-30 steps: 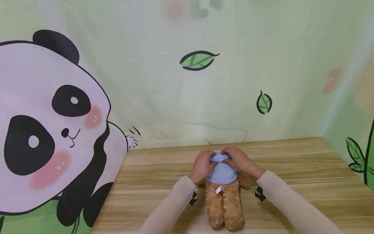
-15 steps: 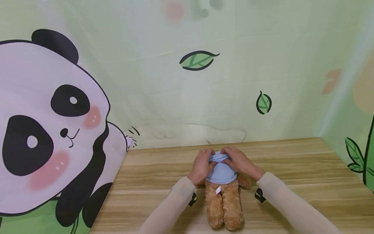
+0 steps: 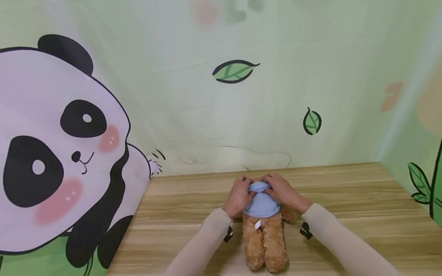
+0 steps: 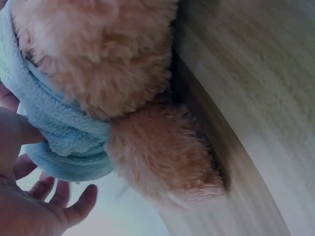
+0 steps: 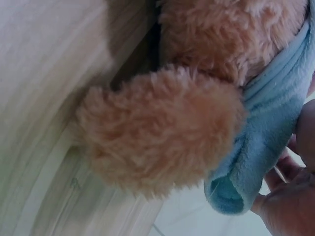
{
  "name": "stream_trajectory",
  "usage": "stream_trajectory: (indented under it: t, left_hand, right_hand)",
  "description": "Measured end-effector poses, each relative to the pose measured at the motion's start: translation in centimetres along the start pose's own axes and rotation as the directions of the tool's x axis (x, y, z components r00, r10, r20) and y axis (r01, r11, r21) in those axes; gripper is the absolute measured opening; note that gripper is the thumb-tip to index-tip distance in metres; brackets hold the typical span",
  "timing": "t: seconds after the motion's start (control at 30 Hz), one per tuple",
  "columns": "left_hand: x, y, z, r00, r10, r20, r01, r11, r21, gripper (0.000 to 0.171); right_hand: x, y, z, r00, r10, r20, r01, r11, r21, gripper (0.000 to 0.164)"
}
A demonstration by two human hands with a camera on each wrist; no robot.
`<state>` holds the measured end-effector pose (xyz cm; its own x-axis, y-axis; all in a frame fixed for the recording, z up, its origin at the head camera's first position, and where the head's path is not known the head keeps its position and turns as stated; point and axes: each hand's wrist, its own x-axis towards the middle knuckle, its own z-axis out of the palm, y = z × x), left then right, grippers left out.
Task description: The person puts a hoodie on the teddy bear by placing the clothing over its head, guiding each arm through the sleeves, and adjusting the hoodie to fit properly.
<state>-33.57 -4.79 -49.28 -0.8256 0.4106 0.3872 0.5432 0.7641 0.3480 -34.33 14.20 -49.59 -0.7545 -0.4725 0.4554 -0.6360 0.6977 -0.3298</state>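
A brown plush toy (image 3: pixel 265 241) lies on the wooden table, its legs toward me and a small white tag (image 3: pixel 258 224) between them. A light blue fleece toy shirt (image 3: pixel 261 205) covers its torso and is bunched at the upper edge. My left hand (image 3: pixel 238 196) pinches the bunched cloth on one side, thumb toward me. On the other side my right hand (image 3: pixel 282 190) grips the same fold. Furry arms show below the cloth, one arm (image 4: pixel 162 152) in the left wrist view and the other arm (image 5: pixel 162 130) in the right wrist view. My hands mostly hide the toy's upper end.
The wooden table (image 3: pixel 186 199) reaches back to a pale green printed curtain (image 3: pixel 193 115). A large printed panda (image 3: pixel 65 145) borders the table at left, and another curtain panel with printed leaves (image 3: pixel 419 184) stands at right.
The bunched upper edge of the blue shirt has come slightly toward me, and a bit of brown fur now shows beyond it between my hands. Both hands stay almost in place.
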Motion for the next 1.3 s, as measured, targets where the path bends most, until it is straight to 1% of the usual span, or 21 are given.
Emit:
stream_trajectory:
  t: [0.1, 0.3, 0.37, 0.53, 0.67, 0.73, 0.97, 1.3]
  left_hand:
    - [0.0, -0.1, -0.1, 1.0, -0.01, 0.014, 0.011, 0.999, -0.044, 0.028]
    - [-0.1, -0.5, -0.3, 0.999, 0.012, 0.043, -0.009, 0.998, -0.067, 0.031]
    - [-0.1, -0.6, -0.2, 0.998, 0.018, 0.057, -0.014, 0.998, -0.067, 0.031]
    - [-0.1, -0.6, -0.1, 0.997, 0.04, 0.067, -0.036, 0.998, -0.049, 0.03]
    - [-0.2, -0.4, 0.0, 0.997, 0.057, 0.053, -0.057, 0.998, -0.013, 0.029]
    - [-0.2, -0.3, 0.0, 0.997, 0.057, 0.049, -0.057, 0.998, 0.003, 0.029]
    - [-0.5, -0.2, 0.0, 0.997, 0.063, 0.035, -0.064, 0.997, 0.04, 0.031]
    - [-0.8, -0.5, -0.2, 0.994, 0.106, 0.038, -0.108, 0.993, 0.048, 0.03]
  right_hand:
    - [0.0, 0.0, -0.1, 1.0, 0.013, 0.017, -0.013, 1.0, 0.027, 0.027]
    - [0.0, 0.0, 0.0, 0.999, 0.009, 0.037, -0.011, 0.999, 0.053, 0.035]
    - [0.0, 0.0, 0.0, 0.999, 0.007, 0.042, -0.009, 0.999, 0.043, 0.036]
    - [0.0, 0.1, 0.1, 0.999, 0.007, 0.05, -0.009, 0.999, 0.034, 0.031]
    - [0.0, 0.1, 0.3, 0.999, 0.003, 0.033, -0.004, 0.999, 0.037, 0.029]
    - [0.0, 0.1, 0.5, 1.0, -0.006, 0.015, 0.005, 0.999, 0.033, 0.028]
    - [-0.1, 0.2, 1.1, 0.996, -0.07, -0.054, 0.069, 0.998, -0.012, 0.026]
    - [-0.4, -0.2, 1.4, 0.995, -0.085, -0.047, 0.077, 0.986, -0.146, 0.026]
